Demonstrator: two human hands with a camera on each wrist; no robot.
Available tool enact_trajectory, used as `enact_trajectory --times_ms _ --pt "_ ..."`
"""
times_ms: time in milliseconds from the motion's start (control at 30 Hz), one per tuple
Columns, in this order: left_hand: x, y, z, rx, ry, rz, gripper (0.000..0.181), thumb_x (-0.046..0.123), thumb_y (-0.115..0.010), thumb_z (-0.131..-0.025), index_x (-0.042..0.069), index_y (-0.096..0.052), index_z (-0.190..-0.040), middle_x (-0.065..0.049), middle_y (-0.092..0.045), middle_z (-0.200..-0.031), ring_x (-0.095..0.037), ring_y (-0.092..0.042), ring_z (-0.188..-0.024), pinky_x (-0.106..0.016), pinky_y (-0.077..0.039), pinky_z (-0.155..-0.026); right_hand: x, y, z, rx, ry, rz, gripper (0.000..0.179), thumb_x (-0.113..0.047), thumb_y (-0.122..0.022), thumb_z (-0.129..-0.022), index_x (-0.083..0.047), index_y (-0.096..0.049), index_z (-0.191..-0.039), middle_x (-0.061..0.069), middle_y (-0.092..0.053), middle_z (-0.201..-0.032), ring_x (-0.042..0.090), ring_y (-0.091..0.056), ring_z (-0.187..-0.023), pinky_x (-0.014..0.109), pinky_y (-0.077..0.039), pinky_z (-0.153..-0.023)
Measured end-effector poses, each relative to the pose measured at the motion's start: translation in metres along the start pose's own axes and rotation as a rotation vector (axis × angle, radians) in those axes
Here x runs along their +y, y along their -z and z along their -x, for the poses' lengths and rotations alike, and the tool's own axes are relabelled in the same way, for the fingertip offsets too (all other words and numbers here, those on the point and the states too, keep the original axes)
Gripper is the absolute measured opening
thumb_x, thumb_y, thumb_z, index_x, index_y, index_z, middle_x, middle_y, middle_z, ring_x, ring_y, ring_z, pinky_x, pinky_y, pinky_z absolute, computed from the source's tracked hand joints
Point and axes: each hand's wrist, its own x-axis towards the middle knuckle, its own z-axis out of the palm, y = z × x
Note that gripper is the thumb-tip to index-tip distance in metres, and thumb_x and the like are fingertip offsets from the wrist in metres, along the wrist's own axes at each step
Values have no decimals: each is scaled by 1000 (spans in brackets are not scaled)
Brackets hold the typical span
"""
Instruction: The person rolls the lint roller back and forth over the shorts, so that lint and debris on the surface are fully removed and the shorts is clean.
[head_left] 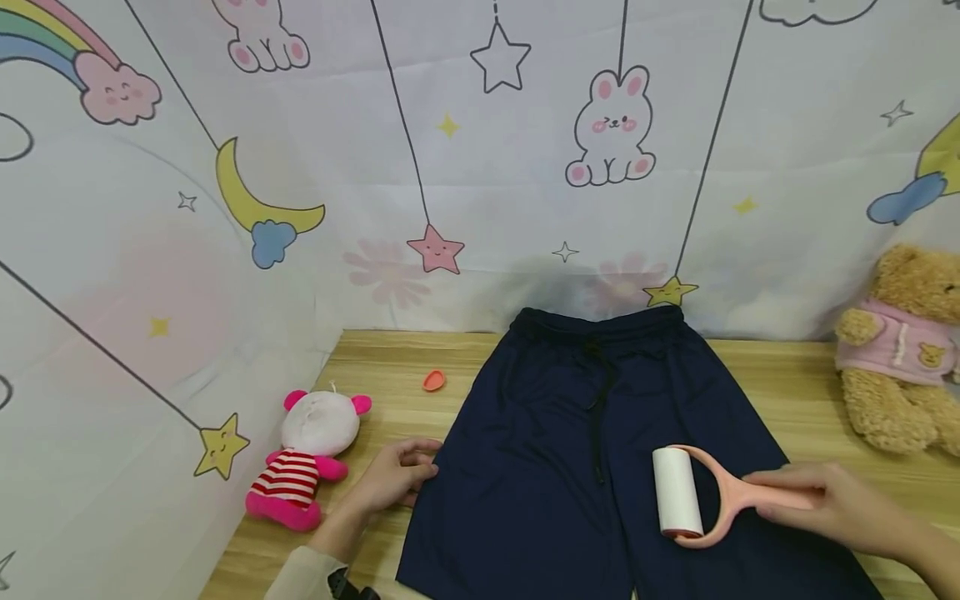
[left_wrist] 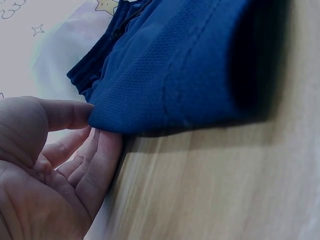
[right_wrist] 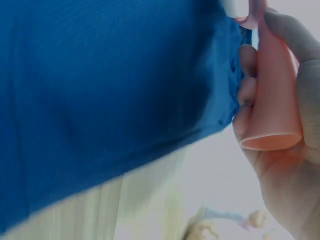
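Navy shorts [head_left: 540,467] with a dark drawstring lie spread on the table, waistband toward the back wall. At their left side edge, my left hand [head_left: 397,477] pinches the fabric; the left wrist view has the thumb [left_wrist: 70,114] on top and the fingers under the edge. My right hand [head_left: 840,504] grips the pink handle of a lint roller [head_left: 731,492]. Its white roll [head_left: 677,492] is over the right leg of the shorts. In the right wrist view the handle's hollow end [right_wrist: 272,141] points toward the camera, with fingers curled around it.
A plush toy in a red-striped shirt [head_left: 292,479] lies left of my left hand. Near the back left is a small coral-coloured oval piece [head_left: 433,381]. A teddy bear in a pink top [head_left: 900,358] sits at the right. Printed cloth [head_left: 525,200] covers the walls behind the wooden table [head_left: 390,358].
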Motion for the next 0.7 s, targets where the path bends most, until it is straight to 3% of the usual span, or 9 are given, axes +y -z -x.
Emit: enact_trajectory --times_ms 200,333,533,700 --pt "0 0 0 1 -1 2 44 6 -67 -99 -1 -57 -142 -9 -69 -98 -24 -72 -78 -40 -62 -62 4 12 9 -16 -48 -11 29 -5 -73 -97 -9 -76 -125 -10 -75 -113 2 -69 -95 26 -59 -68" --pt "-1 0 -1 -1 -9 3 44 6 -67 -99 -2 -57 -141 -9 -69 -98 -24 -72 -78 -40 -62 -61 7 19 15 41 -68 89 25 -10 -79 -93 -14 -80 -118 -14 -75 -107 -1 -68 -89 24 -58 -64" --pt "0 0 0 2 -13 4 44 5 -67 -99 -2 -57 -141 -9 -69 -98 -23 -72 -78 -39 -62 -61 13 25 23 169 -6 276 27 -12 -90 -80 -19 -83 -105 -16 -76 -93 -2 -67 -77 12 -50 -61" --pt "1 0 2 5 -14 1 43 5 -67 -99 -2 -58 -141 -8 -69 -98 -22 -72 -77 -39 -61 -61 15 31 29 199 -32 354 30 -16 -93 -76 -21 -84 -104 -16 -76 -92 -3 -66 -76 11 -49 -62"
